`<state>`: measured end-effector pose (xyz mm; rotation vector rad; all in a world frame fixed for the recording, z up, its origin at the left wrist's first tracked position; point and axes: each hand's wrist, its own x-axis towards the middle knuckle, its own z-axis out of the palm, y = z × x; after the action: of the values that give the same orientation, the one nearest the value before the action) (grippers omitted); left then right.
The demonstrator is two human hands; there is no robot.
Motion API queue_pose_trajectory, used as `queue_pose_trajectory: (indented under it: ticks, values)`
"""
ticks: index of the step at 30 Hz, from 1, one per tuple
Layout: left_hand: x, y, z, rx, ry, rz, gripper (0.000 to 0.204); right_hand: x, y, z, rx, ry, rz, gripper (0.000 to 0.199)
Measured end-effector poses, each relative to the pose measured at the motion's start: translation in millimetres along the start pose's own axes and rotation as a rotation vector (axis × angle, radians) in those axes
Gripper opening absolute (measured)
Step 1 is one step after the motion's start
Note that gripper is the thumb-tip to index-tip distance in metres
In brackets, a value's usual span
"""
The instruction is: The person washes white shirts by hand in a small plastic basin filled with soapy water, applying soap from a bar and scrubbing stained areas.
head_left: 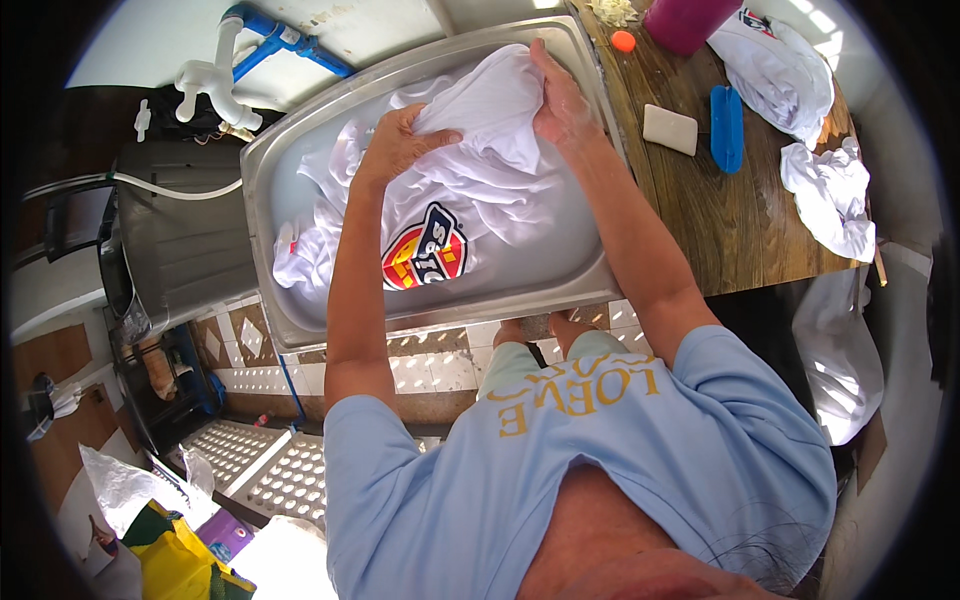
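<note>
A white shirt (500, 195) with a red, yellow and dark printed emblem lies bunched and wet in cloudy water inside a metal sink basin (262, 225). My left hand (405, 145) grips the cloth near the middle of the basin, its thumb pointing right over the fabric. At the far right, my right hand (565, 105) holds the edge of the same shirt, thumb uppermost. Between my two hands a part of the cloth is stretched and raised above the water. The fingertips of both hands are partly hidden by the fabric.
On the wooden counter (745, 225) to the right lie a white soap bar (670, 130), a blue brush-like block (727, 130), an orange cap (623, 41), a magenta container (690, 22) and white cloths (832, 195). A white tap (215, 95) stands at the left behind the basin.
</note>
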<state>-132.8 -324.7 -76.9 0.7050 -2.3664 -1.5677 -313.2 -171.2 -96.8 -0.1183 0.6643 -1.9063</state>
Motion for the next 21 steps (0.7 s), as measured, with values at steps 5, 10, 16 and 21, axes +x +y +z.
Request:
queue_pose_trajectory:
  ticks: [5,10,16,21]
  values:
    - [6.8,52.4,53.3,-1.065,0.175,0.075,0.024,5.7,40.6,6.3,0.054,0.307,0.119,0.05]
    - [15.9,29.8,176.6,0.537,0.53,0.605,0.018,37.2,56.0,-65.9,0.594,-0.662,0.251,0.042]
    - [63.2,-1.8,93.3,0.149,0.629,0.239,0.027,6.1,61.5,12.9,0.026,0.304,0.052,0.029]
    - [75.0,17.2,114.7,0.259,0.586,0.489,0.032,24.8,54.0,-58.0,0.623,-0.754,0.201,0.039]
